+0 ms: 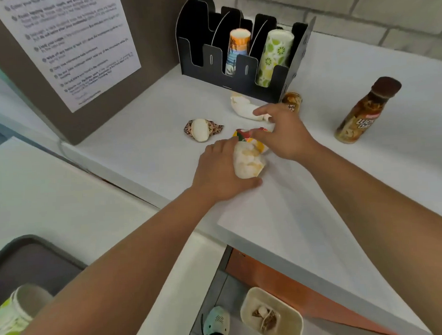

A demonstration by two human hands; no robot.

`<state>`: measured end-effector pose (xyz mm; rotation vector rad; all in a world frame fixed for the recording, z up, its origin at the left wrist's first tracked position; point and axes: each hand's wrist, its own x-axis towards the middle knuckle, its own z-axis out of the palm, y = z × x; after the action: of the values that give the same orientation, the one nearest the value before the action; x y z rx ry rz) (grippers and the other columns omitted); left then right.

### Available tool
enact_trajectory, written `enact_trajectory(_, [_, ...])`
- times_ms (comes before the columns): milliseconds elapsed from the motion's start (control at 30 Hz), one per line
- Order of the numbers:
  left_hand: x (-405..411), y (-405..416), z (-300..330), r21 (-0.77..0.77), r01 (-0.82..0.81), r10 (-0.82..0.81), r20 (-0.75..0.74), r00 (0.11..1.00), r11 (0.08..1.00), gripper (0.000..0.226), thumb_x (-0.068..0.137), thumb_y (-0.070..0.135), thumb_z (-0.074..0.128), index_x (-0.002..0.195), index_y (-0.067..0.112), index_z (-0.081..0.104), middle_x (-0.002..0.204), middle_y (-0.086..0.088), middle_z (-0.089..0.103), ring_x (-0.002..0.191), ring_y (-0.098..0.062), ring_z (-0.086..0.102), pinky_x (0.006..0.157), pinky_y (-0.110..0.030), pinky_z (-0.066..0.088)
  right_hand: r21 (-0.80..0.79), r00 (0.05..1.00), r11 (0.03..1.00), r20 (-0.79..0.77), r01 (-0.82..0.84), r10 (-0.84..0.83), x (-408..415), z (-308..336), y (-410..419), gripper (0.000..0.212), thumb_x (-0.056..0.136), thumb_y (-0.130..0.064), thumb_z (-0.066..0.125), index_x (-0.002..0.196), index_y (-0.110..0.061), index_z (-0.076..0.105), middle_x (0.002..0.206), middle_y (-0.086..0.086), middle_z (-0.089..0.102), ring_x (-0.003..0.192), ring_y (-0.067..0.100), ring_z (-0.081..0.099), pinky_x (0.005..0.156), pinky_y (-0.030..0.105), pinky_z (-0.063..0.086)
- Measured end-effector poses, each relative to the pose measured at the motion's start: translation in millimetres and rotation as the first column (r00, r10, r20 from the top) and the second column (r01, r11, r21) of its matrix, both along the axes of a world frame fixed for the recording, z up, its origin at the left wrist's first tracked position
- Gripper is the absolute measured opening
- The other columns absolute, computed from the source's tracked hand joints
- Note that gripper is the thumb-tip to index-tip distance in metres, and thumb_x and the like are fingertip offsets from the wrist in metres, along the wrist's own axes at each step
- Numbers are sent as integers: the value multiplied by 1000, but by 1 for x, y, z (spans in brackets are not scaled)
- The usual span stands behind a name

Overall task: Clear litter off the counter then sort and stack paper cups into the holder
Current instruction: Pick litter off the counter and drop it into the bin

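My left hand (221, 169) grips a crumpled white and orange paper cup (248, 161) on the white counter (329, 213). My right hand (282, 134) pinches the red and orange edge of a second crushed cup (244, 135) lying against the first. A crushed white cup (243, 107) lies just beyond my right fingers. A flattened cup with a brown pattern (202, 129) lies to the left. The black cup holder (238, 54) at the back holds a stack of orange and blue cups (237, 50) and a stack of green lime-print cups (273, 57).
A brown drink bottle (363, 112) stands at the right; a smaller one (292, 101) sits by the holder's corner. On the floor is a cream bin (272, 316) with litter. A grey tray (30, 264) and a lime-print cup (12, 315) sit lower left. A notice sheet (68, 45) hangs at left.
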<state>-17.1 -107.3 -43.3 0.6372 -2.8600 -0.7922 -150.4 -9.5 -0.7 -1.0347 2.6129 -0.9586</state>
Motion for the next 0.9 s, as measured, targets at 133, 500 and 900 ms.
enact_trajectory(133, [4,-14,-2,113,-14,23,-80,997,994,107,65,46,84,149,15,25,146,-3,39,135,-23,32,105,-31,32,204,996,975,15,-91,89,-11,-12,-27,55,87,-39,68,136,-23,49,145,3,42,129,21,45,96,26,37])
enact_trajectory(500, [43,-49,7,46,-96,96,16,995,994,104,61,49,84,145,16,31,135,-4,42,126,-23,38,99,-32,37,385,994,919,-41,-81,105,1,-18,-32,61,79,-50,73,133,-28,54,130,6,52,117,24,51,96,39,48])
enact_trajectory(900, [83,36,18,185,-139,166,-142,976,973,104,57,59,86,144,25,39,137,0,40,125,-18,45,94,-26,40,-136,993,985,-33,110,-115,71,-9,75,56,71,-31,85,122,-26,62,115,-7,47,100,5,47,71,3,36])
